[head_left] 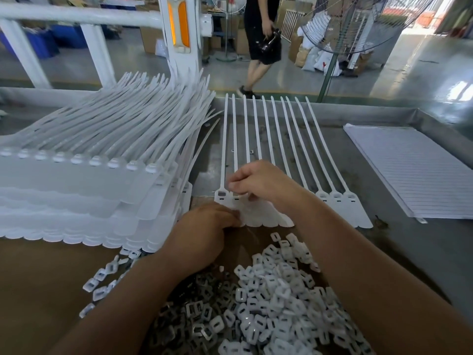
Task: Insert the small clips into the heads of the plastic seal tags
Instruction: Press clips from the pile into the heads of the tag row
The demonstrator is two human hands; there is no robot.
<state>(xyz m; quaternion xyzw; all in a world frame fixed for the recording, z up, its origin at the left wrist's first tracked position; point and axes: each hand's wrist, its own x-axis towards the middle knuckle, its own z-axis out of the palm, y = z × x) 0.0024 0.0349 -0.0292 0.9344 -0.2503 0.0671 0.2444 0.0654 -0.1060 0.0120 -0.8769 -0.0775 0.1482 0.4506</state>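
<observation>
A strip of joined white plastic seal tags point(281, 149) lies flat on the grey table, tails pointing away from me, heads near my hands. My right hand point(258, 183) hovers over the heads at the strip's left end, fingertips pinched together as if on a small clip; the clip itself is hidden. My left hand point(207, 226) rests with curled fingers on the near edge of the strip, pinning it down. The leftmost head point(220, 193) shows a clip seated in it. A heap of small white clips point(276, 290) lies on brown cardboard between my forearms.
A tall stack of tag strips point(102, 175) fills the left of the table. A flat white stack of strips point(414, 170) lies at the right. Beyond the table edge a person walks on the floor point(261, 34), beside a standing fan point(358, 21) and a white frame point(179, 34).
</observation>
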